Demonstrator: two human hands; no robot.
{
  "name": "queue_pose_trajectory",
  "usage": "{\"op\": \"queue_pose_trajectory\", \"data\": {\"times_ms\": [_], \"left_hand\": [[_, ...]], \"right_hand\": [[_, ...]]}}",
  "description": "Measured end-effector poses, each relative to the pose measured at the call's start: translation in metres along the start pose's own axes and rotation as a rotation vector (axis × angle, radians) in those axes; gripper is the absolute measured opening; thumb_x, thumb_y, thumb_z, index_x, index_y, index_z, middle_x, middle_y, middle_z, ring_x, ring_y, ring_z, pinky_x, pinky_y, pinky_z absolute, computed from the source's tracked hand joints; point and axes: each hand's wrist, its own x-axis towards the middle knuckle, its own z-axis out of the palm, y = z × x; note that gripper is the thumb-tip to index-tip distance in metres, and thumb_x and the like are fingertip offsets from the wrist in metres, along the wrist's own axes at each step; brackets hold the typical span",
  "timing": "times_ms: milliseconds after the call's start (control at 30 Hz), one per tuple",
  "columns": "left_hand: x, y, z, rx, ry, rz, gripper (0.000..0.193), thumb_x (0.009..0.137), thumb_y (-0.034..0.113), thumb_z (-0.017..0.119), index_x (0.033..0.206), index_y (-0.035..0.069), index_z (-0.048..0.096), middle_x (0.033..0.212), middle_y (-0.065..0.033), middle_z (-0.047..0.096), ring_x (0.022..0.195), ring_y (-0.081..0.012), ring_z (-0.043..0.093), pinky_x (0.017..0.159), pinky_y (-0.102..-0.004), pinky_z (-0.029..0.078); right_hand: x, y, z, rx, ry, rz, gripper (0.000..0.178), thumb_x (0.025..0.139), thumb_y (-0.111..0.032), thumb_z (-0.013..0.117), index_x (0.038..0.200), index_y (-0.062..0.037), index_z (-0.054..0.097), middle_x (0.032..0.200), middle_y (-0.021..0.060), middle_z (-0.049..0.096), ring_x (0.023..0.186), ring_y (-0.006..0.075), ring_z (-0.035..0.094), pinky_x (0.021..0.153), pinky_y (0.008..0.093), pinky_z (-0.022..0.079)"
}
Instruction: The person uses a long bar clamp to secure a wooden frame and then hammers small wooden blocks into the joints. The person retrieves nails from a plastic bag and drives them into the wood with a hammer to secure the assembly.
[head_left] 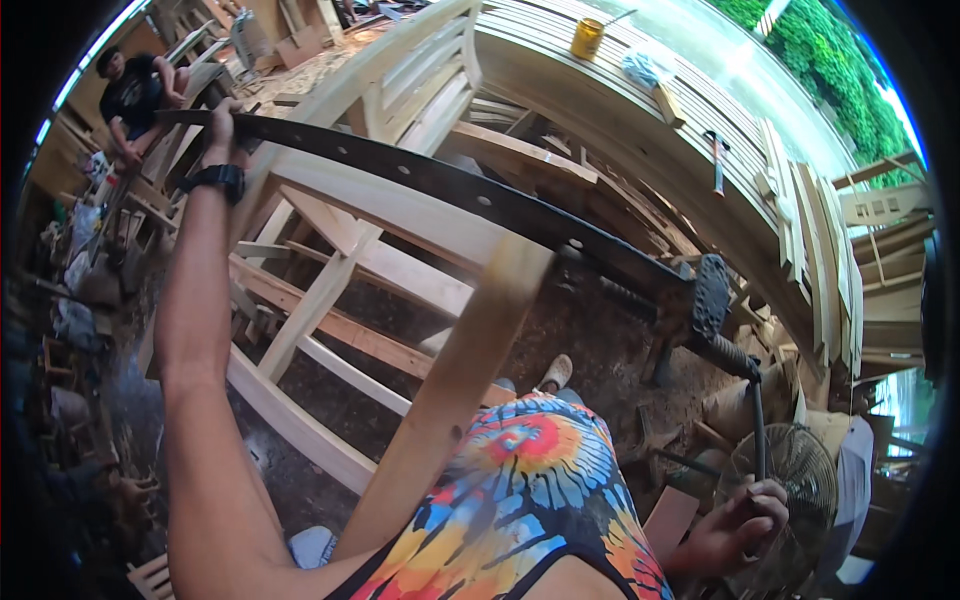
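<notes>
A long black metal bar clamp (470,195) with holes along its bar lies across a pale wooden chair frame (340,270). My left hand (222,125), with a black watch on the wrist, grips the far end of the bar at upper left. My right hand (738,525) at lower right is closed on the clamp's thin black crank handle (758,430), below the black clamp head (708,295). A blurred pale wooden rail (450,390) rises close in front of my colourful shirt.
A long workbench of wooden slats (640,110) curves across the top right, carrying a yellow can (587,38), a blue rag (645,68) and a hammer (717,160). A person in black (130,95) sits at upper left. A floor fan (800,490) stands by my right hand. Sawdust covers the floor.
</notes>
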Motion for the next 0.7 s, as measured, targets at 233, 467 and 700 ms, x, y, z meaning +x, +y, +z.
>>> {"op": "queue_pose_trajectory", "data": {"times_ms": [233,467,700], "left_hand": [[0.007,0.0,0.0,-0.025,-0.018,-0.019,0.021,0.082,0.023,0.068,0.092,0.009,0.056,0.077,-0.0077,0.063,0.068,-0.0237,0.067,0.07,-0.0361,0.061],[-0.009,0.002,0.006,-0.003,0.018,0.007,0.018,0.083,0.025,0.065,0.088,0.01,0.057,0.075,-0.0057,0.061,0.066,-0.0215,0.063,0.066,-0.0351,0.057],[-0.01,0.001,0.013,0.009,0.036,0.002,0.015,0.08,0.027,0.065,0.077,0.013,0.06,0.069,-0.0008,0.058,0.063,-0.018,0.06,0.06,-0.0331,0.052]], "right_hand": [[0.047,0.036,-0.021,-0.2,0.17,-0.662,0.043,0.109,-0.02,0.038,0.08,0.0038,0.059,0.065,0.0105,0.052,0.062,0.0237,0.052,0.073,0.0533,0.053],[0.147,0.016,-0.001,-0.908,0.069,-0.718,0.026,0.101,-0.023,0.065,0.106,0.0027,0.069,0.068,0.0051,0.053,0.053,0.0152,0.045,0.066,0.0324,0.052],[0.284,0.073,0.091,-0.593,-0.18,0.324,0.047,0.101,-0.043,0.062,0.075,-0.0037,0.065,0.065,-0.0003,0.048,0.054,0.008,0.044,0.054,0.0253,0.047]]}}
